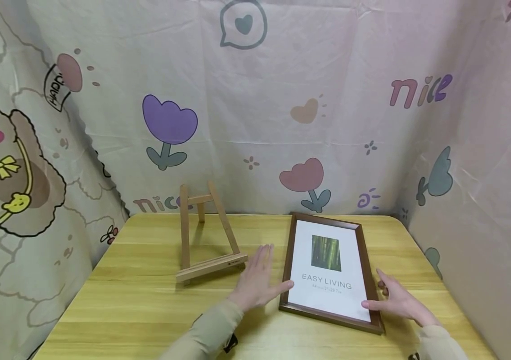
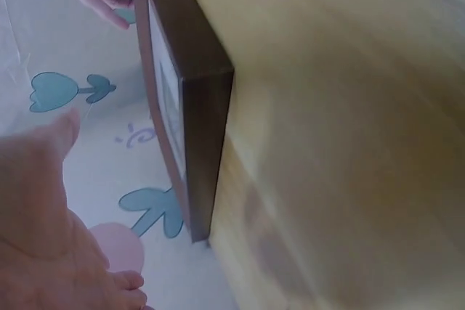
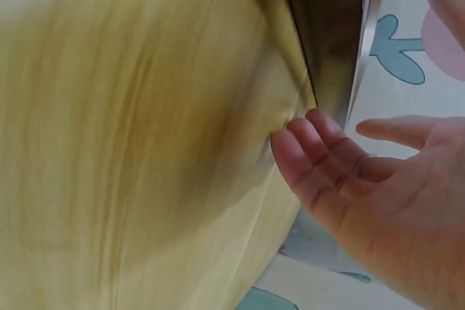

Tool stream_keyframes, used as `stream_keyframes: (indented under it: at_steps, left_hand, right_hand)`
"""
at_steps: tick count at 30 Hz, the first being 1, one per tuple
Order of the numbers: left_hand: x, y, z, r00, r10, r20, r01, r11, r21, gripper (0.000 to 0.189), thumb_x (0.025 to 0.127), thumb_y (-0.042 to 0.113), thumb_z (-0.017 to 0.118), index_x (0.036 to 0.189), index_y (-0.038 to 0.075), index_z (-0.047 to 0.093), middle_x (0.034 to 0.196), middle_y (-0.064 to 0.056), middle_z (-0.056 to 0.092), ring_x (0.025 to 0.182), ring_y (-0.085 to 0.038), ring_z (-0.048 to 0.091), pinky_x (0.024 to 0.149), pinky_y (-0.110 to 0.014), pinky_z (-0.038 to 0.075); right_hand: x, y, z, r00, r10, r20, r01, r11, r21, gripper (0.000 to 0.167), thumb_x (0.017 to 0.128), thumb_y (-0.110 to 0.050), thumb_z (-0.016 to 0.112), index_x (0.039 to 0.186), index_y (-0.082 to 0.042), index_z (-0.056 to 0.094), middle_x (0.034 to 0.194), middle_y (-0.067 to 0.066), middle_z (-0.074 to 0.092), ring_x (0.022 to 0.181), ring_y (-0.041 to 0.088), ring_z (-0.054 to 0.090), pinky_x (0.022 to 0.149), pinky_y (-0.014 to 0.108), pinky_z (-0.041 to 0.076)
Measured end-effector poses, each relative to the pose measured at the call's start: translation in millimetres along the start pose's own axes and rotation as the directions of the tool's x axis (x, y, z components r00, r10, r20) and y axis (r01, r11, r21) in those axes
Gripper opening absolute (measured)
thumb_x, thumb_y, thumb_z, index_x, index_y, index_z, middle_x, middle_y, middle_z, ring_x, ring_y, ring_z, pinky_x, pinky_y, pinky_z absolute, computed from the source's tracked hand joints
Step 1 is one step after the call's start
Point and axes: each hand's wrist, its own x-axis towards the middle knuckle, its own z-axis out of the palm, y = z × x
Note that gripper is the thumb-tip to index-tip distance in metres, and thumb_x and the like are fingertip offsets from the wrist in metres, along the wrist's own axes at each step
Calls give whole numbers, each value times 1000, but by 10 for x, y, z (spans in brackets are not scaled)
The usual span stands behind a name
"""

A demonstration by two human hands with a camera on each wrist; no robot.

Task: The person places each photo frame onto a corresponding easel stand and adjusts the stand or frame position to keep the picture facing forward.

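Observation:
A brown picture frame point(image 1: 327, 318) lies face up on the table, holding a white insert point(image 1: 302, 250) with a green forest picture and the words "EASY LIVING". My left hand point(image 1: 255, 282) hovers by its left side, fingers straight and thumb stretched toward the border. By the opposite side is my right hand point(image 1: 401, 300), its thumb over the border in the head view. In the right wrist view, the bent fingertips of that hand point(image 3: 385, 194) come right up to the frame's dark side point(image 3: 330, 34). Left of my left hand stands a small wooden easel point(image 1: 212, 268).
The wood-grain table point(image 1: 142, 300) carries the frame and easel. Behind it and at both sides hangs a pale printed curtain point(image 1: 246, 125) with flowers and hearts, close to the table's back edge.

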Motion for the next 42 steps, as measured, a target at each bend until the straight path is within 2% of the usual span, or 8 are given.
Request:
stream_keyframes:
  at_steps: [5,9,13,17,23,28,36,42]
  left_hand:
    - [85,64,127,996,-25,82,27,999,-21,110,89,70,57,162,4,7,168,-22,14,155,-40,20,126,-56,24]
    - [137,105,207,989,-48,137,53,998,-38,117,84,75,60,162,5,8,167,-24,17,153,-44,23,123,-59,27]
    - [177,110,278,983,-59,173,68,997,-48,124,78,76,66,162,4,9,162,-23,26,148,-41,31,118,-55,37]
    - [200,87,338,983,-47,179,56,997,-48,129,74,71,75,161,1,11,151,-22,36,132,-33,39,112,-50,42]
    - [221,58,407,979,-55,199,64,997,-38,134,66,66,84,159,-2,15,150,-24,37,132,-33,37,119,-52,34]
    - [253,32,441,973,-63,221,77,995,-56,136,62,62,88,158,-3,18,150,-23,36,137,-36,34,121,-54,30]
    - [285,6,446,967,-67,247,93,991,-96,132,61,57,92,158,0,24,146,-19,36,132,-31,33,116,-49,32]
    - [263,16,420,966,-70,248,110,982,-151,131,60,53,94,158,1,24,143,-17,37,127,-29,33,113,-48,32]
  right_hand:
    - [-28,35,-2,1000,2,25,-4,998,60,116,77,-34,87,149,22,16,117,25,56,94,23,52,78,34,49]
    - [-67,60,5,998,31,61,-36,996,86,117,77,-34,87,150,21,15,120,23,56,95,22,52,79,32,48]
    - [-98,79,22,994,56,97,-66,992,109,117,77,-34,87,150,20,13,128,25,55,102,23,55,83,34,50]
    - [-103,73,30,989,45,137,-65,988,142,117,78,-33,87,149,22,12,130,29,51,106,27,54,88,39,51]
    - [-107,47,47,980,33,194,-64,986,154,118,78,-35,86,150,21,11,137,37,44,121,49,51,103,63,45]
    - [-111,33,68,973,34,227,-74,983,169,122,77,-35,87,151,21,7,145,49,26,130,66,37,105,72,38]
    - [-103,52,121,980,8,197,-37,988,149,123,73,-31,90,151,19,10,148,51,20,136,66,25,107,76,30]
    - [-114,93,126,982,-49,182,21,988,153,118,73,-29,90,152,17,15,144,47,29,132,61,34,106,74,34]
